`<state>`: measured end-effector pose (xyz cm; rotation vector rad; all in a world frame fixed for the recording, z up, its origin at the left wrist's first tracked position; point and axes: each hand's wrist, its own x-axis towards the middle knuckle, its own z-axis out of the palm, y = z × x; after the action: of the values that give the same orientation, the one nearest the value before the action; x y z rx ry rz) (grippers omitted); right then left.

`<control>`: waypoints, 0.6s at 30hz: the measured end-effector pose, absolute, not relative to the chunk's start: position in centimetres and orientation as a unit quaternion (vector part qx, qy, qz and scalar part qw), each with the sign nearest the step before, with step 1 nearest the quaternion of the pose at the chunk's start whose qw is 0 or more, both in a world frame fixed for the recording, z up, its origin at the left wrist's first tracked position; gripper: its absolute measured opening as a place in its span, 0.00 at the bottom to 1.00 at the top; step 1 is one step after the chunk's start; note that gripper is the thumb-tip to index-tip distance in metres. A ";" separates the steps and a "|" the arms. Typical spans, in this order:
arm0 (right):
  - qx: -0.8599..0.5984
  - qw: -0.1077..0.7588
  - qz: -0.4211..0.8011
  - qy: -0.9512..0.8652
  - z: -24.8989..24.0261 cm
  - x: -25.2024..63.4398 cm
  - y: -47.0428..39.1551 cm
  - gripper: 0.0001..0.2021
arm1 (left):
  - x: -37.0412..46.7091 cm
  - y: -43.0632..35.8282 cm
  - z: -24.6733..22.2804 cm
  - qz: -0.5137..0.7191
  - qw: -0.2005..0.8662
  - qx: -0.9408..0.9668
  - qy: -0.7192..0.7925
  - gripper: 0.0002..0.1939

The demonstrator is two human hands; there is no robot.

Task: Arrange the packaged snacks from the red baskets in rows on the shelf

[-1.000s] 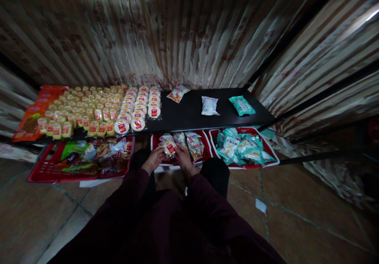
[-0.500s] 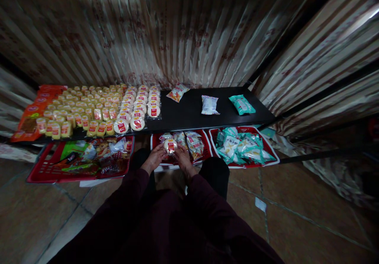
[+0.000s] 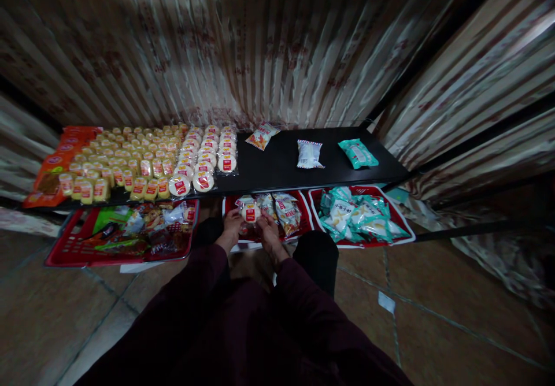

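Between my two hands is a round white packaged cake (image 3: 250, 213) with a red label, in clear wrap. My left hand (image 3: 232, 226) pinches its left edge and my right hand (image 3: 269, 233) its right edge. The cake is held above the middle red basket (image 3: 309, 219), where several striped snack bags (image 3: 287, 212) lie. Similar round cakes (image 3: 203, 181) stand in rows on the black shelf (image 3: 269, 169) just beyond, beside many small yellow packaged cakes (image 3: 139, 188).
Orange packages (image 3: 54, 160) lie at the shelf's left end. A striped bag (image 3: 262, 136), a pale bag (image 3: 309, 153) and a teal bag (image 3: 358, 153) lie to the right. Below are a left basket (image 3: 56, 253) of mixed snacks and a right basket (image 3: 410, 237) of teal bags.
The view has shifted slightly, so the shelf and baskets appear a little farther right. Both hands still hold the round cake, in nearly the same place over the basket.
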<state>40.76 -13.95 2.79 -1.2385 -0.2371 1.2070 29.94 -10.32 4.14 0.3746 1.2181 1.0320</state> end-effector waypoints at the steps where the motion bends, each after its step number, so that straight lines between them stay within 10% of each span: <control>1: -0.547 0.641 0.526 -0.114 2.7 40.8 -13.9 0.26 | 30.2 -10.3 4.1 0.465 0.674 0.173 0.548 0.19; 18: -0.543 0.603 0.527 -0.251 4.5 40.4 -14.3 0.18 | 30.7 -10.9 5.4 0.390 0.729 0.163 0.539 0.14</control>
<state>40.39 -14.27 4.48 -1.2567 -0.5812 1.2212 30.68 -10.93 5.45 0.3582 1.1865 0.8601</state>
